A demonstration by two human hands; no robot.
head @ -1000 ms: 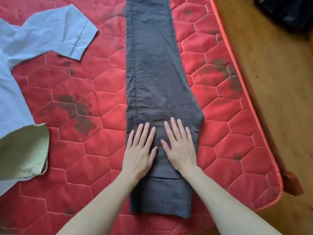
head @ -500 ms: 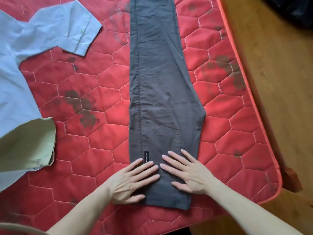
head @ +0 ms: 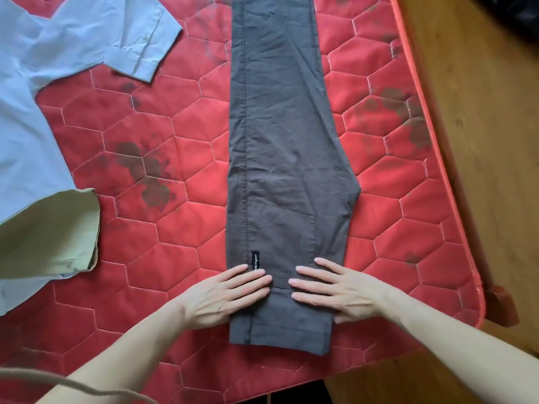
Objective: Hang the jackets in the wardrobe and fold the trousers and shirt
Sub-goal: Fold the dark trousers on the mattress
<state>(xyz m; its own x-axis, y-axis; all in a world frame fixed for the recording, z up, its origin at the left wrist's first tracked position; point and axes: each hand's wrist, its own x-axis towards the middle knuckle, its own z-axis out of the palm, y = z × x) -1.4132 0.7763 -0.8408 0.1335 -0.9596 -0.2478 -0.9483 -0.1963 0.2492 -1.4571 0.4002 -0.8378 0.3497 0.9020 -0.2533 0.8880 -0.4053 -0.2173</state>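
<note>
A person's 2 hands press flat on grey trousers (head: 280, 158) laid lengthwise, legs together, on a red quilted mattress (head: 180, 246). The left hand (head: 224, 295) and right hand (head: 335, 290), fingers spread and pointing toward each other, rest near the waistband end, gripping nothing, just below a small black label (head: 255, 261). A blue shirt (head: 38, 91) lies well to the left, a green garment (head: 46, 231) over its lower part.
</note>
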